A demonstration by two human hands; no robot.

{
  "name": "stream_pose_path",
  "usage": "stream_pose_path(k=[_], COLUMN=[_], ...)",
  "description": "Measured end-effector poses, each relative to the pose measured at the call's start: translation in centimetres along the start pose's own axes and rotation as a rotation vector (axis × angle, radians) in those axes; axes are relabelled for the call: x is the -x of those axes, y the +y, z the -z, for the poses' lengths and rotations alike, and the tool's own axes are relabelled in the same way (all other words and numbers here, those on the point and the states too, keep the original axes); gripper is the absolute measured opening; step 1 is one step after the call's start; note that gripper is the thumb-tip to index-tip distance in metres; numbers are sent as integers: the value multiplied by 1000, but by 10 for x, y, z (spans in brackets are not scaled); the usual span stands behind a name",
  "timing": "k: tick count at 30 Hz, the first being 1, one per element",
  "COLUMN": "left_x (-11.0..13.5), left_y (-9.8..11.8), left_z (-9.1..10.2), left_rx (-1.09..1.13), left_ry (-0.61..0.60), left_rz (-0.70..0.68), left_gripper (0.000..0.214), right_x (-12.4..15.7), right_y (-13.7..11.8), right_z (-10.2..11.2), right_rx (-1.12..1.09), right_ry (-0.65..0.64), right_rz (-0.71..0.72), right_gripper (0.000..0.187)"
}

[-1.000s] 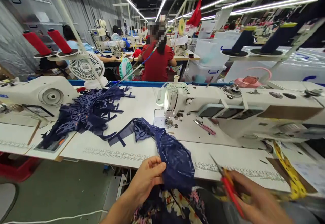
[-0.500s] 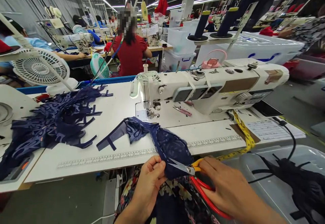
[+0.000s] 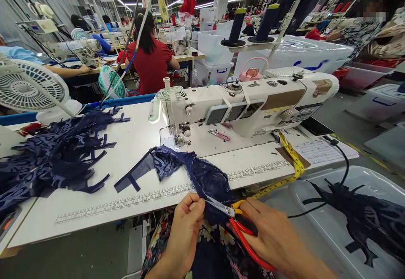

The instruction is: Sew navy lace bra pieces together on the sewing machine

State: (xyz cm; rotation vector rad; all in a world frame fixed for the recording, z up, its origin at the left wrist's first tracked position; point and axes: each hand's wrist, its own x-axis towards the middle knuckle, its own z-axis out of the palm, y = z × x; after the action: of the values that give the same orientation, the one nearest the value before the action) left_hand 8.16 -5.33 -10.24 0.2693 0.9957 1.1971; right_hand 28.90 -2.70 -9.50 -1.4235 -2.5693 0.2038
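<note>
A navy lace bra piece [image 3: 211, 178] lies partly on the sewing table and hangs over its front edge. My left hand [image 3: 187, 224] pinches the hanging edge between thumb and fingers. In my right hand [image 3: 265, 224] is a pair of scissors [image 3: 225, 208] with red and yellow handles. Their blades point left, nearly together, with the tips at the fabric edge beside my left fingertips. Whether the blades are cutting cloth or thread is too small to tell. A sheer strip [image 3: 134, 173] of the piece rests flat near the machine's needle area.
A white sewing machine [image 3: 253, 97] stands behind the fabric, with pink thread snips [image 3: 219, 135] on its bed. Navy pieces [image 3: 63, 152] are heaped at left. A yellow tape measure [image 3: 295, 161] hangs at right, above a clear bin [image 3: 316, 237] holding dark garments. A person in red [image 3: 150, 64] sits ahead.
The scissor blades have closed further and their tips are nearer my left fingertips. My view has turned to the right, so the table appears shifted left.
</note>
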Motion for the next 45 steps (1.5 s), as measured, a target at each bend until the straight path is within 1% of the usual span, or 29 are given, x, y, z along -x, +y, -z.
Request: stream_pose_path(k=[5,12,15,19,21,24,26,29,35,39,45], left_x=[-2,-2,-1,-1,-1,-1,-3,-5,-7,-8,-11], left_y=[-2,-3,-2,-2,-3,-6,-10,-14,-17,-17,-21], left_z=[0,-3,-6,-10,-12,-14,-13,-9,-7,-6,-7], left_rx=[13,3,-24,-36,-48,-69,-68,-64,-87,-115,-158], left_ry=[5,14,24,47,33,-20,-44,-41,-10,10,-5], left_rz=[-3,-26,-20,-18,-21,-23,-33,-47,-42,-54,-86], left_gripper=[43,41,44,46,45,39,36,33,39,41,42], right_x=[5,7,7,7,6,3,0,-2,0,4,2], right_y=[-1,-4,-6,-7,-9,-13,-16,-19,-19,-17,-18], right_z=[-2,-2,1,-1,-3,-7,-8,-8,-9,-7,-6], right_rx=[-93,-202,-194,-156,-154,-179,-206,-271,-427,-387,-333], right_ry=[-28,-121,-113,-88,-79,-74,-79,-108,-188,-194,-200], right_rz=[-14,-95,-139,-162,-170,-187,-208,-246,-303,-358,-347], right_gripper=[16,28,28,30,30,30,32,34,37,35,32])
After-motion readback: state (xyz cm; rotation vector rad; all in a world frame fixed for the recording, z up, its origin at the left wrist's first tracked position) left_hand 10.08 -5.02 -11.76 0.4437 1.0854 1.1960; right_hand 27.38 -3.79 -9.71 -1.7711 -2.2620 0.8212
